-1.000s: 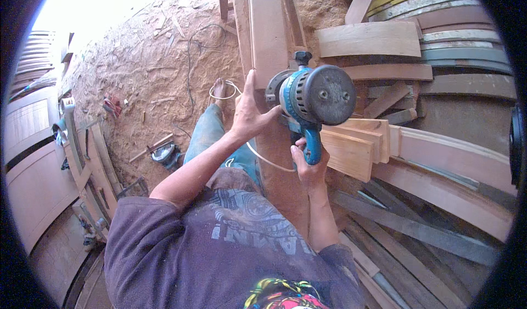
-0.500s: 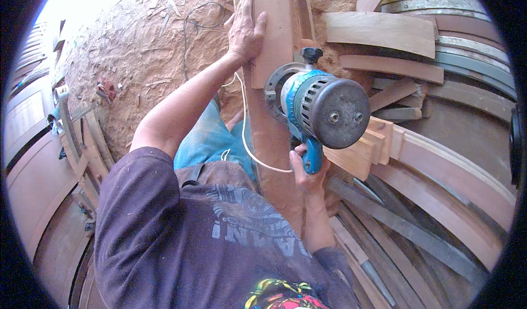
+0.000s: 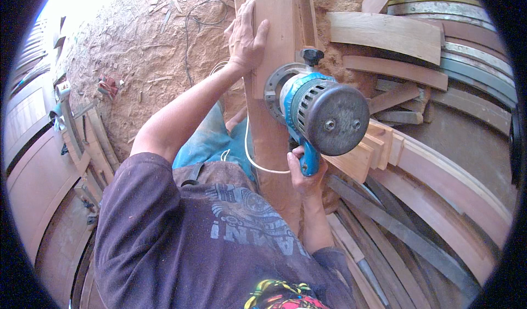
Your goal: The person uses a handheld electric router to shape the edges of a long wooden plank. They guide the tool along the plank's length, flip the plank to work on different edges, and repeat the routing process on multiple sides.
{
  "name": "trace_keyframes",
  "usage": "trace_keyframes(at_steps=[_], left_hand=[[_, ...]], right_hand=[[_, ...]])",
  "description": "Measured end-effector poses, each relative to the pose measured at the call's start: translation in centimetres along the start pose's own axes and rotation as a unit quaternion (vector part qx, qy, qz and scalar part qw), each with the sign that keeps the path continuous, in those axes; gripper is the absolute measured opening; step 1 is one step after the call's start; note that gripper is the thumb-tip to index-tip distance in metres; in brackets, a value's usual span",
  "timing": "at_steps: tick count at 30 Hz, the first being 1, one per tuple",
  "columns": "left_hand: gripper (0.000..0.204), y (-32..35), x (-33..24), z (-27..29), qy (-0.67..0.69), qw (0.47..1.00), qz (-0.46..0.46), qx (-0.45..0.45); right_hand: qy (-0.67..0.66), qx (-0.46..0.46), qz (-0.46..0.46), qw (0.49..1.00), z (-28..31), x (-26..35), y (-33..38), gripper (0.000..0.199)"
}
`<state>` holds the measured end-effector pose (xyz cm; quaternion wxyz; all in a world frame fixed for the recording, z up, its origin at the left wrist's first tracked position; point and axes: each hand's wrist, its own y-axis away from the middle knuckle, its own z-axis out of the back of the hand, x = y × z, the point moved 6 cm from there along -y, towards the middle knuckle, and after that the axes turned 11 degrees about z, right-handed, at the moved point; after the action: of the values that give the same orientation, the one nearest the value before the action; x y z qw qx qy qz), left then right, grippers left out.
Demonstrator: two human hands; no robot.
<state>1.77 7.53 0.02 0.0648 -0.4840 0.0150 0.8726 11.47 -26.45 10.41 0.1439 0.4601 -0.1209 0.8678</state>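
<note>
A blue power router (image 3: 307, 103) with a dark round motor cap sits over the near end of a pale wooden board (image 3: 277, 18). My right hand (image 3: 306, 180) is closed round the router's blue lower handle. Farther along, my left hand (image 3: 247, 40) lies on the board with its fingers stretched along the left edge and the thumb on top. Beneath runs a longer brown timber (image 3: 274, 144), dusty with sawdust. A white cord (image 3: 248, 139) loops beside it towards the right hand. The router's bit is hidden under its base.
Curved boards (image 3: 384, 32) and stacked planks (image 3: 439, 183) crowd the right side. Sawdust and wood scraps cover the ground (image 3: 137, 62) at the left, where a dark cable (image 3: 186, 45) lies. Wooden frames and panels (image 3: 44, 166) lean at the far left.
The board's near end shows slightly lower beside the router, so the router sits a little farther along it. The white cord hangs differently. Both hands keep their hold and placement.
</note>
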Motion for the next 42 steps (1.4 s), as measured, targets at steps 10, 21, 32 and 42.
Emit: trace_keyframes(at_steps=[10, 21, 32, 42], left_hand=[[0.071, 0.2, 0.1, 0.0, 0.008, 1.000, 0.011, 0.013], [0.064, 0.3, 0.2, 0.3, 0.025, 0.999, 0.020, 0.030], [0.063, 0.2, -0.5, 0.7, 0.019, 0.998, 0.029, 0.050], [0.061, -0.6, 0.2, 1.5, 0.050, 0.993, 0.050, 0.094]], right_hand=[[-0.053, -0.004, -0.154, 0.987, -0.1, 0.3, -1.7, 0.014], [0.272, 0.115, 0.200, 0.934, -1.8, 1.3, -3.0, 0.014], [-0.101, -0.067, -0.098, 0.988, -1.9, -1.0, -7.1, 0.012], [-0.088, -0.062, -0.087, 0.990, -2.5, -0.5, -11.1, 0.012]])
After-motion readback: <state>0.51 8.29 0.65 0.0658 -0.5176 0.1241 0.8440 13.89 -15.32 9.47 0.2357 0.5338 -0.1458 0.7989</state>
